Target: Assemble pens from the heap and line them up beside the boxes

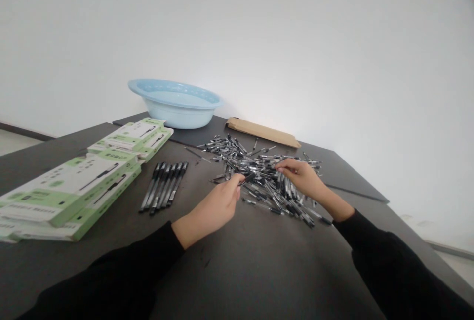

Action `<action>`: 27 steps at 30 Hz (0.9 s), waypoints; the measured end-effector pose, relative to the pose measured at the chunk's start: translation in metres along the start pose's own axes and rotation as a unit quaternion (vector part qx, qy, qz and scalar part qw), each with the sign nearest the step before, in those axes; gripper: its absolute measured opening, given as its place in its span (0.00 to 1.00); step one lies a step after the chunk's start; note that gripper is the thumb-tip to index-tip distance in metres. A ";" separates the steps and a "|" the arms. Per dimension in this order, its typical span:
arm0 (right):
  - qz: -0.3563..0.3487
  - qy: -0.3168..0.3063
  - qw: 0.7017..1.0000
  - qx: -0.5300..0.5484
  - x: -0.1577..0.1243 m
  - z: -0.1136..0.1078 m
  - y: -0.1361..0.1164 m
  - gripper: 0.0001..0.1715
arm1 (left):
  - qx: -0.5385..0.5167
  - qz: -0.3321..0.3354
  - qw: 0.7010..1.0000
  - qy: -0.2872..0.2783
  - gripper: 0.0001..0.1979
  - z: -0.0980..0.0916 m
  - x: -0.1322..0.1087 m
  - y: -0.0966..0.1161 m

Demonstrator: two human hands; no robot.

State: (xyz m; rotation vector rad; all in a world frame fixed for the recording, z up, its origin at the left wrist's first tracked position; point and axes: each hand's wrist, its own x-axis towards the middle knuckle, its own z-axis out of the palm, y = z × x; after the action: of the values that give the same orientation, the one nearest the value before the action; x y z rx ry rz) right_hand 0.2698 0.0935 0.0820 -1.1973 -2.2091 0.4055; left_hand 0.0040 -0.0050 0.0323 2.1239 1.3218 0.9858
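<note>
Pale wall (296, 38) fills the back of my remote feed, with a dark table (229, 270) reaching toward it. I have the left hand (217, 204) at the near left side of a loose heap of pens (276, 195), its thumb and fingers closed on a black pen (248, 180). I have the right hand (301, 178) over the heap's right part, fingertips drawn together among the pens; I cannot tell whether they grip one. Left of the left hand, I see a row of pens (163, 186) lying side by side. Green-and-white boxes (70, 186) overlap farther left. Beyond them sits a light blue basin (179, 115), and a brown packet (264, 133) lies just behind the heap.
</note>
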 end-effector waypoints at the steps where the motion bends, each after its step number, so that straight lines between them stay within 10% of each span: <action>1: 0.028 0.016 0.999 0.043 -0.015 0.001 -0.002 0.11 | -0.007 0.004 1.000 -0.009 0.17 0.003 -0.001 0.001; 9: 0.189 0.087 0.926 0.315 -0.090 0.031 -0.004 0.20 | -0.033 0.012 0.998 -0.049 0.14 0.012 -0.005 0.004; 27: 0.193 0.135 0.834 0.499 -0.095 0.041 -0.029 0.15 | -0.051 0.039 0.987 -0.149 0.13 0.019 -0.014 0.023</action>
State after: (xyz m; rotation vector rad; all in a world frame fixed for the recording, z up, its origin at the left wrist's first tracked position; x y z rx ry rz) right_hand 0.2659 -0.0013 0.0316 -0.9674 -1.1556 1.2704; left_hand 0.0277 -0.0276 0.0307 2.1571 1.0302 0.7126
